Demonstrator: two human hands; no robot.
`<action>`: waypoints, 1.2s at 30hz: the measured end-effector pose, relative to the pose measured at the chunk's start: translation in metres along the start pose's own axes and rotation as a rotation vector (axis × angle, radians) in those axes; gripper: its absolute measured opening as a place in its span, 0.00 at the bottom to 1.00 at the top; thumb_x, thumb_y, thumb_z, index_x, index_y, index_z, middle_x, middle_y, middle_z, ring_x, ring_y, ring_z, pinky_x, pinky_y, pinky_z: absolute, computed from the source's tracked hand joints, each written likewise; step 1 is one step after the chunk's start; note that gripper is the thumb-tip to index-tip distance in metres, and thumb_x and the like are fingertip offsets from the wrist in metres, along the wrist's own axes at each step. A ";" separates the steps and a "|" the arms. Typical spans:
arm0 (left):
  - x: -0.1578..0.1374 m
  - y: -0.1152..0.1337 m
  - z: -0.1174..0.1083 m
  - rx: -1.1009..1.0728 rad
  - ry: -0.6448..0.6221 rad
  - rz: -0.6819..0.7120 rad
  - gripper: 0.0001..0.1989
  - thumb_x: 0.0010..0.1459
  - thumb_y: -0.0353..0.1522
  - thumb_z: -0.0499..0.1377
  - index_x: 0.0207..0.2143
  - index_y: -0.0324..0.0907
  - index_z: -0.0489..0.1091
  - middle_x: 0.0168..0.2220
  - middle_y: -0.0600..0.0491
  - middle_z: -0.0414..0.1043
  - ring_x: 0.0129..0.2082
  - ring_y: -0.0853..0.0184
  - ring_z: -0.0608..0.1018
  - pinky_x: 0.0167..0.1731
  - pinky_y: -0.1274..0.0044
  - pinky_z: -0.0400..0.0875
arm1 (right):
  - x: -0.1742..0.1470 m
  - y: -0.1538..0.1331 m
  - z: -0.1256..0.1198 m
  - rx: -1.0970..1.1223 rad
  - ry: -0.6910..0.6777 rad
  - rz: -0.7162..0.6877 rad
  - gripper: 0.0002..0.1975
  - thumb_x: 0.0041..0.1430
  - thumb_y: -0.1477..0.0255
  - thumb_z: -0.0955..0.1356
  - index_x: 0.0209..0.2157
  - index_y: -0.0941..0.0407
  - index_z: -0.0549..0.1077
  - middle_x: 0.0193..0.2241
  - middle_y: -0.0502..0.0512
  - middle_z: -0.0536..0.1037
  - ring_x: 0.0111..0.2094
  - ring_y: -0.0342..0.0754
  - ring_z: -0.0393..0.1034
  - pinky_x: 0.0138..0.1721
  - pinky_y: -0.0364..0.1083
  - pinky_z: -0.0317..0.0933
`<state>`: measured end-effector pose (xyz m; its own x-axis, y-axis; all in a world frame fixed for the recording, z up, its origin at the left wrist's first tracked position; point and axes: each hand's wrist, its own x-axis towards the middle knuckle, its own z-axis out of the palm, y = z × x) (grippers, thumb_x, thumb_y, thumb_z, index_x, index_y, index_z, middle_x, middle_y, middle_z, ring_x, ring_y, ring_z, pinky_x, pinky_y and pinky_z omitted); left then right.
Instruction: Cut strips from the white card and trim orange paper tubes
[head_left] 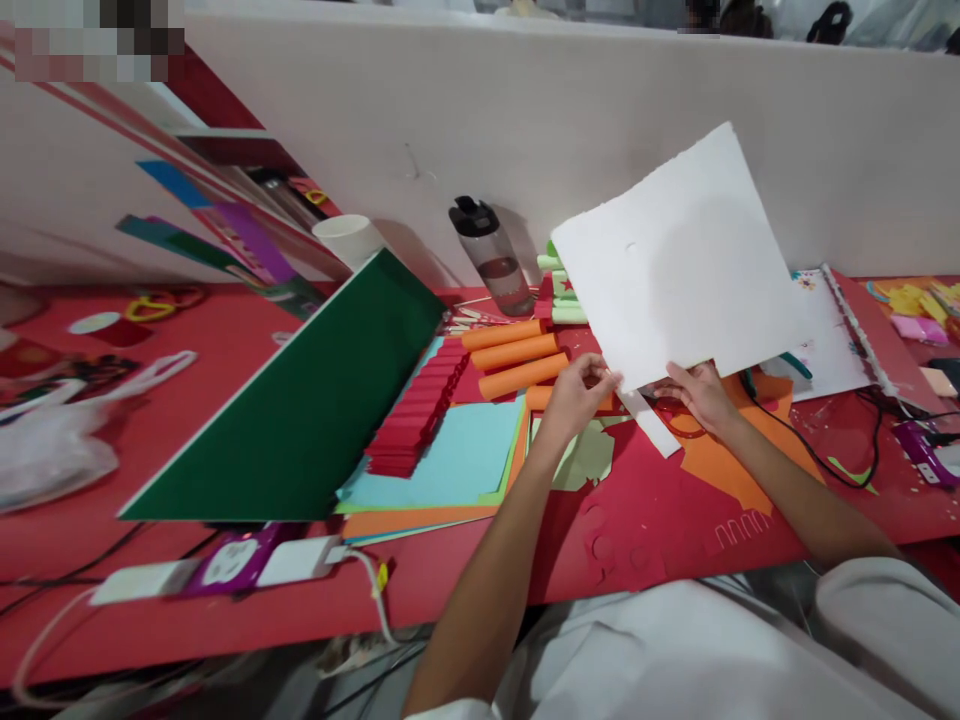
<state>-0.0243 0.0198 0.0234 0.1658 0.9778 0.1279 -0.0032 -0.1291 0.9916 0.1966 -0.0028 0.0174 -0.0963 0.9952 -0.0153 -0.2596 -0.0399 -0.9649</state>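
A white board [675, 260], with a rough upper edge, is held up in a tilt above the table. My left hand [576, 398] pinches its lower left corner. Along the lower edge, my right hand [699, 396] grips it with the thumb in front; its other fingers are partly hidden. A narrow white strip [651, 424] hangs or lies just below the board between my hands; I cannot tell if it is attached. Under my hands are a cut orange sheet [739, 460], pale green paper pieces [585, 455] and red-handled scissors [686, 425], partly covered.
Left of my hands lie orange paper rolls [517, 362], folded red paper [416, 410] and blue sheets [457, 450]. A green board [292, 410] leans there. Behind stand a water bottle [491, 255] and a white wall [480, 120]. A power strip [232, 560] with cables runs along the front.
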 end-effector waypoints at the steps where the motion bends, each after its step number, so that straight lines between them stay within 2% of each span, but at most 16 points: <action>1: 0.000 -0.002 0.001 0.017 0.033 0.028 0.15 0.51 0.39 0.72 0.34 0.43 0.72 0.28 0.56 0.74 0.29 0.68 0.75 0.32 0.76 0.68 | 0.000 0.001 0.001 0.006 0.018 -0.015 0.24 0.52 0.51 0.80 0.36 0.55 0.75 0.31 0.55 0.83 0.34 0.52 0.84 0.37 0.49 0.78; 4: 0.001 -0.006 0.002 0.030 0.096 0.065 0.13 0.52 0.36 0.71 0.37 0.43 0.72 0.31 0.54 0.77 0.32 0.67 0.78 0.37 0.75 0.72 | 0.000 0.003 0.004 0.020 0.063 -0.044 0.24 0.51 0.50 0.80 0.36 0.54 0.75 0.33 0.55 0.84 0.35 0.53 0.84 0.37 0.50 0.79; 7: 0.001 -0.005 0.002 -0.039 0.108 0.022 0.13 0.50 0.36 0.72 0.34 0.43 0.73 0.31 0.53 0.77 0.31 0.66 0.79 0.35 0.74 0.73 | -0.002 0.003 0.008 0.007 0.093 -0.063 0.24 0.53 0.51 0.79 0.39 0.53 0.74 0.36 0.55 0.85 0.38 0.55 0.85 0.37 0.50 0.79; 10: 0.001 0.002 0.000 -0.072 0.082 0.011 0.12 0.49 0.37 0.73 0.30 0.42 0.75 0.30 0.52 0.78 0.31 0.66 0.79 0.35 0.74 0.73 | -0.005 0.001 0.013 -0.008 0.115 -0.070 0.24 0.54 0.50 0.78 0.41 0.52 0.73 0.38 0.56 0.85 0.40 0.56 0.84 0.36 0.50 0.78; 15: 0.000 0.008 -0.004 -0.111 0.040 -0.022 0.14 0.48 0.40 0.75 0.30 0.41 0.78 0.30 0.51 0.79 0.31 0.65 0.78 0.34 0.74 0.74 | -0.007 0.001 0.017 -0.005 0.132 -0.073 0.24 0.53 0.50 0.79 0.40 0.51 0.72 0.37 0.55 0.84 0.40 0.56 0.84 0.37 0.51 0.78; 20: 0.000 0.005 -0.003 -0.094 0.045 -0.030 0.15 0.46 0.40 0.76 0.28 0.42 0.76 0.29 0.52 0.76 0.30 0.67 0.75 0.32 0.76 0.73 | -0.007 0.005 0.016 -0.004 0.143 -0.053 0.23 0.54 0.51 0.78 0.39 0.51 0.72 0.39 0.57 0.85 0.40 0.56 0.84 0.38 0.51 0.78; 24: -0.001 0.006 -0.002 -0.173 0.042 -0.066 0.18 0.44 0.39 0.77 0.30 0.42 0.73 0.31 0.53 0.74 0.32 0.68 0.75 0.34 0.75 0.77 | -0.007 0.009 0.014 0.009 0.140 -0.053 0.23 0.54 0.51 0.79 0.38 0.51 0.72 0.39 0.57 0.85 0.40 0.54 0.84 0.38 0.50 0.78; 28: -0.001 0.006 -0.004 -0.202 0.001 -0.104 0.19 0.43 0.40 0.78 0.33 0.42 0.76 0.34 0.52 0.76 0.33 0.66 0.78 0.35 0.74 0.78 | -0.005 0.012 0.011 0.006 0.120 -0.038 0.24 0.55 0.50 0.78 0.42 0.51 0.73 0.39 0.57 0.85 0.40 0.55 0.84 0.36 0.50 0.78; 32: 0.001 0.004 -0.006 -0.201 -0.051 -0.130 0.18 0.43 0.42 0.78 0.32 0.42 0.78 0.32 0.51 0.78 0.32 0.66 0.78 0.35 0.74 0.76 | -0.005 0.013 0.010 0.058 0.116 -0.002 0.24 0.53 0.51 0.79 0.42 0.52 0.76 0.39 0.57 0.86 0.40 0.55 0.85 0.37 0.49 0.78; 36: 0.001 0.003 -0.006 -0.211 -0.053 -0.145 0.17 0.44 0.41 0.77 0.31 0.42 0.79 0.32 0.51 0.79 0.32 0.66 0.78 0.36 0.73 0.76 | -0.005 0.015 0.010 0.064 0.112 -0.007 0.23 0.54 0.52 0.79 0.42 0.53 0.76 0.39 0.57 0.86 0.40 0.55 0.85 0.37 0.49 0.78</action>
<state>-0.0304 0.0213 0.0263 0.2306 0.9730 -0.0111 -0.1804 0.0540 0.9821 0.1840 -0.0088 0.0059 0.0128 0.9991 -0.0412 -0.3211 -0.0349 -0.9464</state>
